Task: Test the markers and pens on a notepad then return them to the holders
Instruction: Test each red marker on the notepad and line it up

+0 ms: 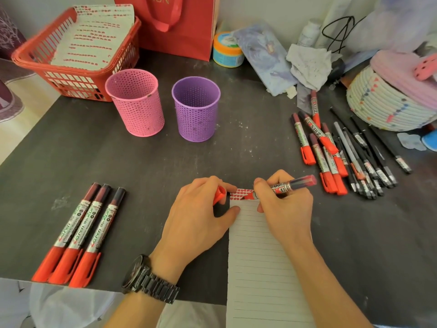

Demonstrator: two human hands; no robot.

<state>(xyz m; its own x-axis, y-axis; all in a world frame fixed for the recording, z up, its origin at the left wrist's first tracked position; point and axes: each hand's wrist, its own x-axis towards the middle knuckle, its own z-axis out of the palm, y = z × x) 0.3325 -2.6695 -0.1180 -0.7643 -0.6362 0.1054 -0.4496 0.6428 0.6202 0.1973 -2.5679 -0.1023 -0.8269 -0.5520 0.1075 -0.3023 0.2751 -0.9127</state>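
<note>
Head view: we see the dark bench [165,157] carrying a red bag [179,31] whose gold lettering, cut off at the frame's top, seems to read "HBN". The lined notepad [257,256] lies nearest us, its lower end out of frame. Behind stand the pink holder [136,105] and the purple holder [196,108]. The loose markers [324,147] at right read "ZHEN"; the three markers [80,233] at left read roughly "Zoren". Our right hand [283,202] has its grip pinched on the marker [295,183], which lies left-right with its tip pointing left onto the notepad's top and its label mostly hidden by fingers. Our left hand [201,218] has its grip curled round the red cap [220,194].
</note>
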